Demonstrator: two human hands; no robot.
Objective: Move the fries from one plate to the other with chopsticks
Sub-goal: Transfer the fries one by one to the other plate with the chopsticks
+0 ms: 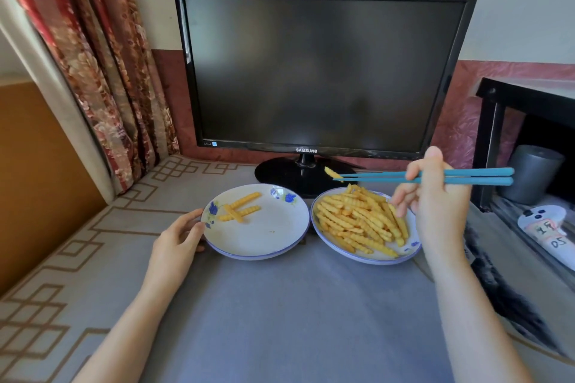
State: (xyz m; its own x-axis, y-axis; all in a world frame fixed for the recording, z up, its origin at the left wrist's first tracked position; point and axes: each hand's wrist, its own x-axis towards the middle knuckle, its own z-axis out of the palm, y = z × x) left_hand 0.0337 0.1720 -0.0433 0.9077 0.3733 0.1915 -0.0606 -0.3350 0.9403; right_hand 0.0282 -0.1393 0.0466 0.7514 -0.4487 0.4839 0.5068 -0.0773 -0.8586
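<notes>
Chopsticks (426,176) — blue, gripped in the right hand (435,199) — pinch one fry (332,173) above the full plate (410,253); left hand (180,235) clasps the near-empty plate's (264,239) rim.

The near half of the tabletop (295,320) lies bare between the two forearms, open for passage. At mid-depth the two plates sit side by side, nearly touching: the left plate (264,236) mostly bare, the right plate (385,258) heaped with fries (357,221). Just behind them the monitor (323,71) and its round base (280,174) block the far edge. A curtain (102,71) closes the far left corner; a black shelf (497,134) walls the right edge.
</notes>
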